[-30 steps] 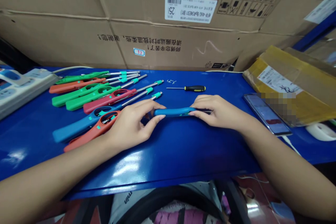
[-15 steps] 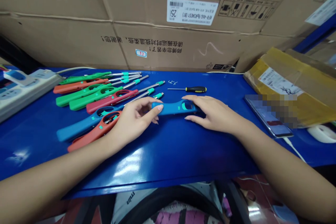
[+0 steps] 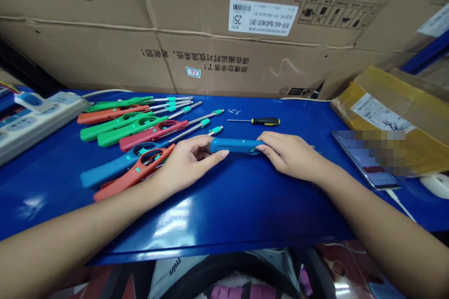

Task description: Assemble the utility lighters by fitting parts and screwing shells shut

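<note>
A blue long-neck lighter lies crosswise on the blue table, held at both ends. My left hand pinches its left end with thumb and fingers. My right hand covers its right end, fingers closed round it; the metal tip just shows beyond the hand. To the left lies a row of several lighters in green, orange, red and blue, their metal necks pointing right.
A small black-handled screwdriver lies just behind the hands. A phone and a taped yellow parcel are at the right, a white power strip at the left. Large cardboard boxes wall off the back.
The blue lighter has been turned about its length between my hands: its trigger opening faced up half a second ago and now faces away. Both hands stayed at its ends.
</note>
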Motion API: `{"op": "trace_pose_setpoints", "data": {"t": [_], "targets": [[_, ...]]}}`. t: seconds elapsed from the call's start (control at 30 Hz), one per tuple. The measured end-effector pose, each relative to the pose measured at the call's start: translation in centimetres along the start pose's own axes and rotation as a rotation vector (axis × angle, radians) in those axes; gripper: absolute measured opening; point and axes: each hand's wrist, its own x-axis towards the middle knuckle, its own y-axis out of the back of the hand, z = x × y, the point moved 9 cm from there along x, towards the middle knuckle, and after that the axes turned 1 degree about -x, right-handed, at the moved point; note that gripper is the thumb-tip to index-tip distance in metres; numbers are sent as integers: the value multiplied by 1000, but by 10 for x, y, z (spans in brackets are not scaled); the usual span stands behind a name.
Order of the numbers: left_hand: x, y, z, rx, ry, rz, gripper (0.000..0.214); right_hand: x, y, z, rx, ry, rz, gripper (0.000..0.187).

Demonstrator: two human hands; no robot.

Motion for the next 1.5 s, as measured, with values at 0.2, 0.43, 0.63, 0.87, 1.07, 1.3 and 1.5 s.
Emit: {"op": "trace_pose_setpoints", "data": {"t": [0.2,0.43,0.63,0.87,1.07,1.3,1.5], "targets": [[-3,-3,-4,34,66,-77,38,0,-6,1,31,-21,-48,35],[-2,0,5,193,-64,-15,34,2,-7,7,119,51,-68,37],[-3,-4,10,265,-135,-69,37,6,-4,8,107,89,-52,41],[-2,-5,10,283,-65,-127,43,8,8,24,94,-21,128,35],[-9,-18,20,421,-227,-201,27,9,9,64,15,-220,294,42],[-11,-18,22,471,-298,-145,27,13,-1,78,82,-239,207,27],[-15,-20,23,481,-300,-165,35,7,1,78,125,-276,212,23]]}}
